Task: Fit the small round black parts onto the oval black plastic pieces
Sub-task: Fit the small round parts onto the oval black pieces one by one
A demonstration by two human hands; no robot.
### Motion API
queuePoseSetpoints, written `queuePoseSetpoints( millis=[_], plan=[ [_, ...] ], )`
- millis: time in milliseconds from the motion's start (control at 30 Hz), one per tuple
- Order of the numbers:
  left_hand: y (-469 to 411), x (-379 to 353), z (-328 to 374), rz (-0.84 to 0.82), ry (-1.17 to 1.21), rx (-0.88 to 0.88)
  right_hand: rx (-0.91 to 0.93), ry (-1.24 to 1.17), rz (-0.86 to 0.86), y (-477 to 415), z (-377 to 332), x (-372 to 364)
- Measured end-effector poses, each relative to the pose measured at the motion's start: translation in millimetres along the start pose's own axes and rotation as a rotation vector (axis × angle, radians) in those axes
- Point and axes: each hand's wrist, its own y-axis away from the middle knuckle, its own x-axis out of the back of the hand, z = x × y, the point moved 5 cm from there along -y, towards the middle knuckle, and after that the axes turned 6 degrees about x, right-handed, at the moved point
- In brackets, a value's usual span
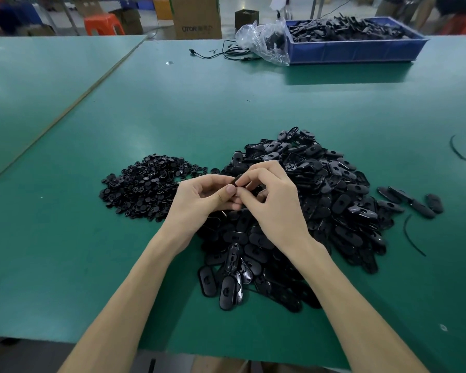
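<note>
Head view, down onto a green counter (172,109). Left grip (199,196) and right grip (269,195) close together above the big heap of oval black pieces (334,189), both curled, pinching one oval black piece (236,180) between thumbs and fingertips. Cannot tell whether a round part sits on it. Heap of small round black parts (145,187) on the counter, just left of the left grip. Far back right, blue crate (361,49) of black parts beside a clear plastic bag (264,41).

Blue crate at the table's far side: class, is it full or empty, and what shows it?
Full: black parts pile to the rim of the crate, some above it, along its whole length.
</note>
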Motion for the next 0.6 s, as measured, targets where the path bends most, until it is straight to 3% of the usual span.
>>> queuePoseSetpoints(
  millis=[600],
  plan=[
    [3.0,-5.9,4.6,0.04,-0.051,-0.023,-0.124,-0.007,0.069,1.4,2.3,0.5]
  ],
)
